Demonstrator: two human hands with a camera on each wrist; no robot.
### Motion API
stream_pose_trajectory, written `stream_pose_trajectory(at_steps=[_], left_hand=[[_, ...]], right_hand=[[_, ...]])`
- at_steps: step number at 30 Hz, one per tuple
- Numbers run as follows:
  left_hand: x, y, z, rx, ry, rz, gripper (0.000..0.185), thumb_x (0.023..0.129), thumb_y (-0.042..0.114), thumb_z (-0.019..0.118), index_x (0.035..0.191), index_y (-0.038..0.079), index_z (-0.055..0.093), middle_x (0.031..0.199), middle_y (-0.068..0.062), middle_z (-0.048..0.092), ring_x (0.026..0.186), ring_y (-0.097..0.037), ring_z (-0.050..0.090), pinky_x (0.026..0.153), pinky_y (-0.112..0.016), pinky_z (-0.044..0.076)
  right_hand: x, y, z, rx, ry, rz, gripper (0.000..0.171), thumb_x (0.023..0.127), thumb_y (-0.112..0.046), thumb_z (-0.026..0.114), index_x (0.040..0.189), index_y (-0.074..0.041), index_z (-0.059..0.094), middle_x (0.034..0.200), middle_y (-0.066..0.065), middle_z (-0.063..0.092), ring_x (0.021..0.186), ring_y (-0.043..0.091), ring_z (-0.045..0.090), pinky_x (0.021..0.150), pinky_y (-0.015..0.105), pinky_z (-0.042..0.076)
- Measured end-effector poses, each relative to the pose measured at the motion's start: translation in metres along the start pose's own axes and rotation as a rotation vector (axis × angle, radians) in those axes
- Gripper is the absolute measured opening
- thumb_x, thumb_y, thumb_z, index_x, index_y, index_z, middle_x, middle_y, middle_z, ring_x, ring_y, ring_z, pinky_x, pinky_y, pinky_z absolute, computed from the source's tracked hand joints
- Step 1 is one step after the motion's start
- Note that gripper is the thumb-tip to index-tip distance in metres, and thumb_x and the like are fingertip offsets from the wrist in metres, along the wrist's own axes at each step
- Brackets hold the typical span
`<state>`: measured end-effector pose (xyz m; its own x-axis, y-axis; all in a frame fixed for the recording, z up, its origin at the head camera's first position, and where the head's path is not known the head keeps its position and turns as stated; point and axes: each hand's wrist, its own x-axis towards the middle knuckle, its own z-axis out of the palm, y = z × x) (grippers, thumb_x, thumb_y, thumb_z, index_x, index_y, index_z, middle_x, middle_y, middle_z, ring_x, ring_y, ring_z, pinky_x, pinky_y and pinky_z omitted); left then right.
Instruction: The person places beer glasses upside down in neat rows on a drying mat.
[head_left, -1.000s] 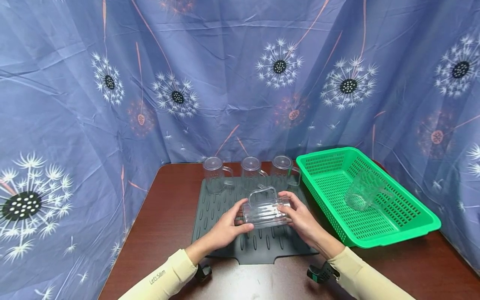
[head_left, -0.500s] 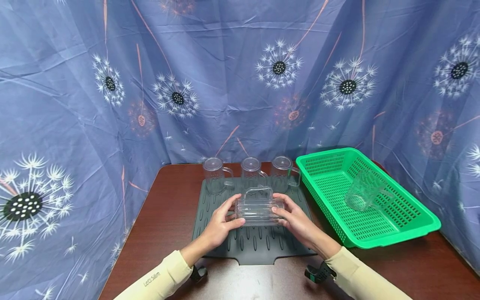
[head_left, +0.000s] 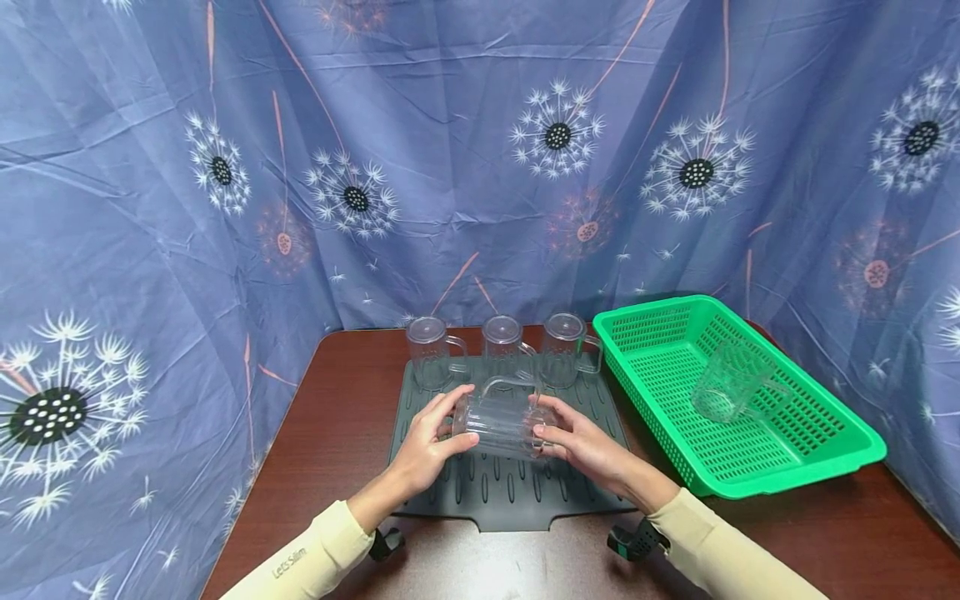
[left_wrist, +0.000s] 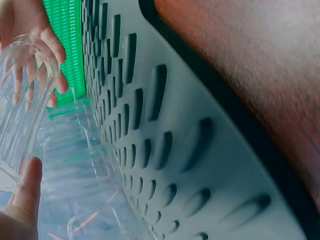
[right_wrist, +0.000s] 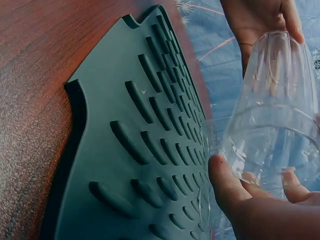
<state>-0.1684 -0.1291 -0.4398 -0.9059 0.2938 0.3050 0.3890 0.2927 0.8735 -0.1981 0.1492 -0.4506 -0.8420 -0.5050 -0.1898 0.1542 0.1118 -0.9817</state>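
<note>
A clear glass mug (head_left: 497, 427) lies sideways in the air above the dark grey ridged mat (head_left: 513, 510), its handle pointing away from me. My left hand (head_left: 426, 443) grips the mug's left end, thumb on the near side. At the right end my right hand (head_left: 588, 448) holds it between thumb and fingers. In the right wrist view the ribbed mug (right_wrist: 272, 107) spans both hands. Behind it, three similar mugs stand upside down in a row along the mat's back: a left mug (head_left: 430, 357), a middle mug (head_left: 501, 346) and a right mug (head_left: 561, 352).
To the right sits a green plastic basket (head_left: 780, 482) with one clear mug (head_left: 729, 385) tipped over inside. Mat and basket lie on a brown wooden table (head_left: 315, 433). A blue dandelion-print curtain (head_left: 450, 167) hangs behind and at the sides.
Both hands have carried the mug a little to the left. Its tilt has shifted, with the right end now slightly lower. The standing mugs and the basket stay put.
</note>
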Motion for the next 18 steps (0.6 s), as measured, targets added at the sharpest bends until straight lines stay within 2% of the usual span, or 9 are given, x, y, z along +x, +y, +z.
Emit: stream_pose_trajectory(at_steps=[5,7,13,18], left_hand=[[-0.003,0.001,-0.008,0.109,0.018,-0.005,0.064,0.092,0.026,0.07,0.151,0.033,0.045,0.129,0.0,0.057,0.121,-0.019,0.054,0.097,-0.049,0.05],[-0.004,0.001,-0.012,0.149,0.026,0.001,0.065,0.092,0.029,0.07,0.151,0.035,0.044,0.129,0.003,0.057,0.123,-0.018,0.054,0.097,-0.051,0.049],[-0.006,0.0,-0.024,0.269,0.056,0.061,0.066,0.089,0.031,0.071,0.151,0.031,0.047,0.123,0.006,0.058,0.111,-0.013,0.057,0.09,-0.04,0.05],[-0.007,-0.002,-0.033,0.38,0.061,0.071,0.064,0.091,0.036,0.068,0.151,0.032,0.047,0.12,0.006,0.056,0.1,-0.012,0.054,0.082,-0.033,0.045]], right_hand=[[-0.002,0.0,-0.003,-0.01,-0.052,-0.04,0.069,0.102,-0.026,0.06,0.159,-0.015,0.023,0.16,0.021,0.03,0.146,0.04,0.035,0.11,0.044,0.044],[-0.004,-0.001,-0.003,-0.055,-0.056,-0.059,0.069,0.102,-0.026,0.061,0.159,-0.014,0.024,0.159,0.021,0.032,0.145,0.041,0.036,0.111,0.046,0.044],[-0.011,-0.003,-0.005,-0.262,-0.046,-0.125,0.064,0.101,-0.031,0.063,0.156,-0.018,0.033,0.158,0.018,0.035,0.146,0.042,0.035,0.111,0.058,0.038],[-0.015,-0.004,-0.008,-0.343,-0.037,-0.15,0.062,0.099,-0.033,0.065,0.153,-0.022,0.037,0.159,0.011,0.037,0.146,0.041,0.035,0.109,0.056,0.041]])
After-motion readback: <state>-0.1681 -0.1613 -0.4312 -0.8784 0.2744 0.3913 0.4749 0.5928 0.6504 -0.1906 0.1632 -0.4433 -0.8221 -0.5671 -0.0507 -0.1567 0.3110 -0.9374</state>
